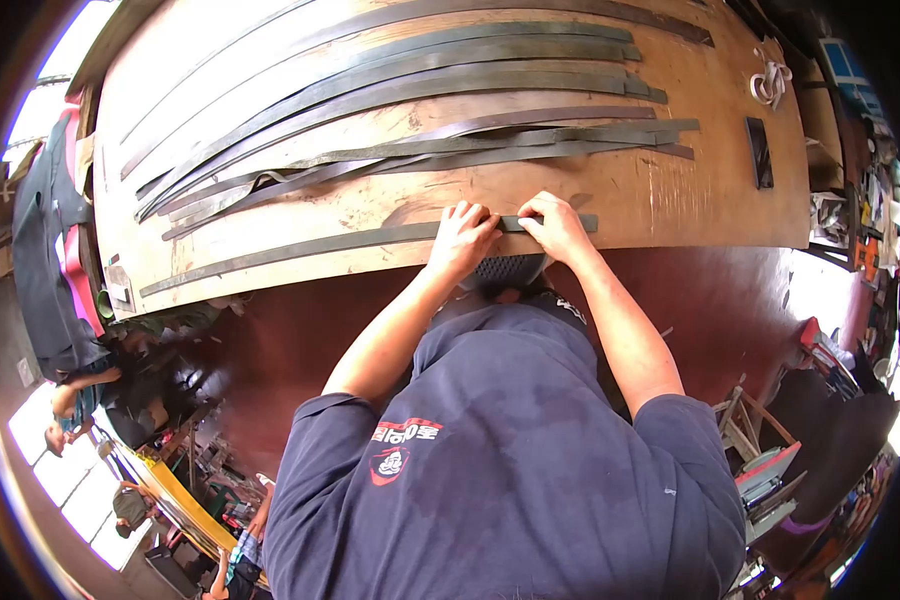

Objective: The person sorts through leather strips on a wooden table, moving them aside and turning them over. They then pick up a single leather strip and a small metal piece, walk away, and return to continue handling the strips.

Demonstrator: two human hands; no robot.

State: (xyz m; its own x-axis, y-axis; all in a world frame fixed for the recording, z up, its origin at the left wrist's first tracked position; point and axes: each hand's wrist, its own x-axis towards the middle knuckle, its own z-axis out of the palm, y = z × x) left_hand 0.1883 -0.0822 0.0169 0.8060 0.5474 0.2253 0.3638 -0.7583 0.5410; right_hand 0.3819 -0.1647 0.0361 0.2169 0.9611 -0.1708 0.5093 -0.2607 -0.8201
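A long, flat dark grey-green strip [310,248] lies along the near edge of the wooden table. My left hand [462,240] bears on it right of its middle, fingers curled and pressed together on the strip. Close by, my right hand [558,230] pinches the same strip near its right end, which sticks out past the fingers. A short stretch of strip shows between the two hands. The undersides of my fingertips are hidden. Farther back, several similar dark strips [450,95] lie in loose, overlapping rows.
The wooden table [710,210] spans the upper view. A black phone [759,153] and a white looped cord [770,84] lie at its right side. Dark fabric [45,250] hangs at far left. Other people [75,405] are at lower left, beside a yellow-edged table [185,505].
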